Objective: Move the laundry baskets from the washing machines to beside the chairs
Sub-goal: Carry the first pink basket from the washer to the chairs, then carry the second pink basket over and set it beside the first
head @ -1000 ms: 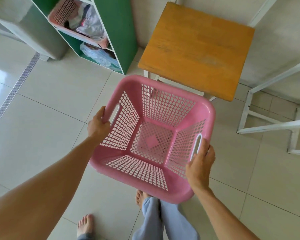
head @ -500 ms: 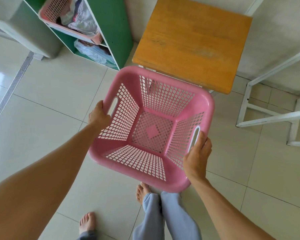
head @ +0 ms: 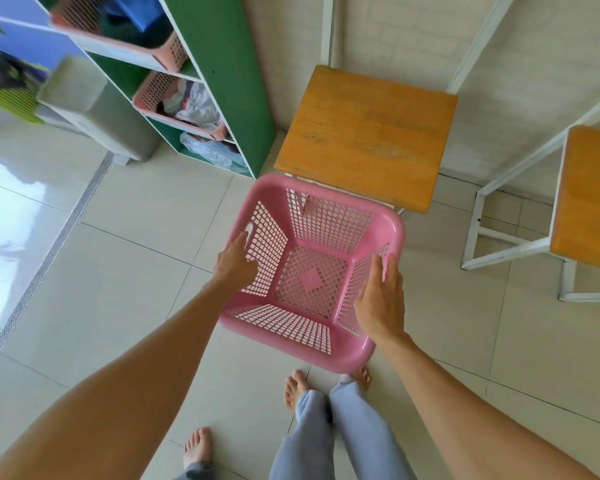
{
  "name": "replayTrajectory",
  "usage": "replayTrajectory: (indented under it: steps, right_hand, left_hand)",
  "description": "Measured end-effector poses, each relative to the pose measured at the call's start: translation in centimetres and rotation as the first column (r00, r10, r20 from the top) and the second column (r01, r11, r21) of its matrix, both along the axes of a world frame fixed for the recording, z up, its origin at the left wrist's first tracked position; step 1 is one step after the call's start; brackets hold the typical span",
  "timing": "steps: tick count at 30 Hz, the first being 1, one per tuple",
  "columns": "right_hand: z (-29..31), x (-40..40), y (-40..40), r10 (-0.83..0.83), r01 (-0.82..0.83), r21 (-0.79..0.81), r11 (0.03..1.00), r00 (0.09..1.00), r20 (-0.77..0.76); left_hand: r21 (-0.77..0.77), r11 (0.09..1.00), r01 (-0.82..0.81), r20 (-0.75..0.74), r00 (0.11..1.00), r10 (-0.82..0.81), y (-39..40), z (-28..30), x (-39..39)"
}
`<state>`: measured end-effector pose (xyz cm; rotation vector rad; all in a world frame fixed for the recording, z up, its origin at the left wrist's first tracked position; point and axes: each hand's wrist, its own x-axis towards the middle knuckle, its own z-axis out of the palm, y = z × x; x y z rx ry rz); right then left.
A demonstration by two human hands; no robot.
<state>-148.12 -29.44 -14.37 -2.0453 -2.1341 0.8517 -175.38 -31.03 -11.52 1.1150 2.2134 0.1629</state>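
An empty pink laundry basket (head: pixel 312 271) is seen on the tiled floor (head: pixel 136 271), its far rim just beside the front edge of a wooden-seated chair (head: pixel 364 136). The left hand (head: pixel 234 265) is laid over the basket's left rim by the handle slot, fingers loosely extended, nothing gripped. The right hand (head: pixel 381 299) is held flat and spread above the right rim. A second chair (head: pixel 589 195) is seen towards the right edge.
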Motion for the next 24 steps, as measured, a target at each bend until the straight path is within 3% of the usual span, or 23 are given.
replayTrajectory:
  steps: [9,16,24]
  right_hand:
    - [14.5,1.2,-2.2,0.129,-0.127,0.082,0.988,0.991,-0.018]
    - [21.9,4.8,-6.5,0.073,-0.066,0.149,0.987,0.997,-0.038]
    - [26.7,15.8,-11.5,-0.078,0.071,0.176,0.982,0.996,0.033]
  left_hand:
    - [0.048,0.997,0.052,0.083,0.995,-0.056,-4.2,14.1,7.6]
    - [0.124,0.95,0.286,0.09,0.95,-0.298,-6.0,20.9,12.6]
    - [0.13,0.711,0.691,-0.023,0.719,-0.695,-5.6,26.1,24.1]
